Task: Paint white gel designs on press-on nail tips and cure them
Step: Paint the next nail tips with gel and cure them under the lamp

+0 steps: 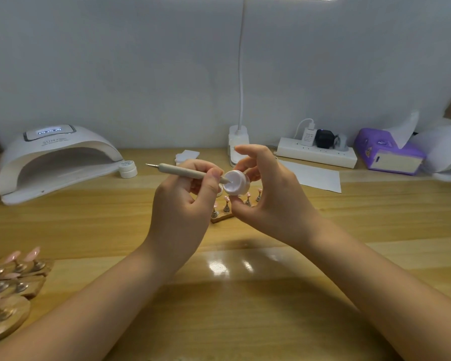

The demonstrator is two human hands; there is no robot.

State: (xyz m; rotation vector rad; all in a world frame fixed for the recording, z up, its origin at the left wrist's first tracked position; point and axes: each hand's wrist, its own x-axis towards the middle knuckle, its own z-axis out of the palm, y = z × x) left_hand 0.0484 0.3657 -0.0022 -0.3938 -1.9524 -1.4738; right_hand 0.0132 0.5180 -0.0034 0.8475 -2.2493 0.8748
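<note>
My left hand (185, 204) pinches a beige dotting pen (185, 172), whose right tip dips into a small open white gel jar (235, 182). My right hand (268, 196) grips that jar, tilted toward the pen, above the table. Just behind and below my hands stands a wooden holder (220, 217) with several pink nail tips (227, 201) on little stands, partly hidden by my fingers. A white curing lamp (55, 160) sits at the back left with its display lit.
More wooden holders with pink nail tips (13, 277) lie at the left front edge. A white jar (128, 169) stands by the lamp. A desk lamp base (237, 147), power strip (315, 152), white paper sheet (315, 175), purple tissue pack (386, 152) and second lamp (446, 152) line the back.
</note>
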